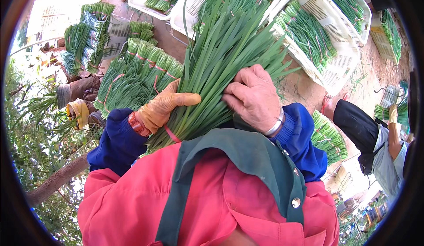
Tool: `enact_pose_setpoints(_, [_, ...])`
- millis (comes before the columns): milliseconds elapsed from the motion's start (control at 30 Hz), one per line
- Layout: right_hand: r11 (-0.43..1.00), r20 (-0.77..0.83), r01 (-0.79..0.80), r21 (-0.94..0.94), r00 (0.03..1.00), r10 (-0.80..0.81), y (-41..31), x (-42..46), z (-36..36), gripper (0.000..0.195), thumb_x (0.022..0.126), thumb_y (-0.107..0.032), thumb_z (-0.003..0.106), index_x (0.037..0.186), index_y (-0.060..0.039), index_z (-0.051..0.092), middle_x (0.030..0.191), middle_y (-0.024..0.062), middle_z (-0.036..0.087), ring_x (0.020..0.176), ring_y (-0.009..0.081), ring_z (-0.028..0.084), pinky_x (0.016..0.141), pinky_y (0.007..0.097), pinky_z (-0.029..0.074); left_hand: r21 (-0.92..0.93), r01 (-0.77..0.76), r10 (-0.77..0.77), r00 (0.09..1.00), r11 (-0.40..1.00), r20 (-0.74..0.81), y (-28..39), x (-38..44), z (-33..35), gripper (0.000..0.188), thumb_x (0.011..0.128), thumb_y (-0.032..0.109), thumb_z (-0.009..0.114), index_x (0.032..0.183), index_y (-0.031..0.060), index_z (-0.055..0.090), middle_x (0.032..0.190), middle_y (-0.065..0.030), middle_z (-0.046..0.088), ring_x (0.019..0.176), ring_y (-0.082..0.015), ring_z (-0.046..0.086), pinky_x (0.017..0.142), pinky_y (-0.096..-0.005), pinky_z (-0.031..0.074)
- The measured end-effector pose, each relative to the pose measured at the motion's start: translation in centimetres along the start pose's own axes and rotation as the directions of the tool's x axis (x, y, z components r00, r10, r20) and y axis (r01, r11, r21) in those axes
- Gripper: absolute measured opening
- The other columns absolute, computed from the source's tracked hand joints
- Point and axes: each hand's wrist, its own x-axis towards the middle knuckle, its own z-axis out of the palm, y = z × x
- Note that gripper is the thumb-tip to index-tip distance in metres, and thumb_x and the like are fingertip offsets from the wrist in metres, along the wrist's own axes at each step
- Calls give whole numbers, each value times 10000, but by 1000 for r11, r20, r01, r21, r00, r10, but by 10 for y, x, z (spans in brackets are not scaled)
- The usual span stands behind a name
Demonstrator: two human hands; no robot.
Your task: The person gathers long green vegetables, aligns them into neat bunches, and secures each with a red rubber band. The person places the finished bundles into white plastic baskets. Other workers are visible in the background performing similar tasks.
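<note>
A large bundle of garlic chives [212, 67] slants up and away from my chest, its long flat leaves fanned at the far end. A pink tie [172, 134] goes round its lower part, close to my apron. My left hand [167, 105], in an orange rubber glove, grips the bundle from the left with the thumb laid across the leaves. My bare right hand [253, 96] is at the bundle's right side, its bent fingers pinching some leaves there. The tips of the right fingers are partly hidden among the leaves.
Tied chive bundles [139, 70] are stacked to the left. White plastic crates [344, 60] holding bundles stand ahead and to the right. More bundles [328, 138] lie beside my right elbow. At far right a person [384, 146] handles chives with a gloved hand. A branch [59, 179] is at left.
</note>
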Motion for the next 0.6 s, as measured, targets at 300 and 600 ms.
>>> enact_pose_setpoints(300, [786,-137,-372,-495,926,352,70,-35,-14,151,793,-120,654,872,-27,565,859,149,526,815,323,507,726,433,453,12,-57,57,998,998,19,-1,-10,-5,572,850,105,722,1356,18,469,1225,-118,625,1070,-211,642,943,-384,528])
enact_pose_setpoints(600, [889,-162,358,-286,896,-413,-3,32,-36,386,750,-159,673,1124,-103,593,1122,103,575,1173,304,536,1044,480,408,153,-114,118,993,982,-18,9,-8,2,627,817,131,754,1372,45,474,1239,-86,620,1061,-201,641,909,-368,541])
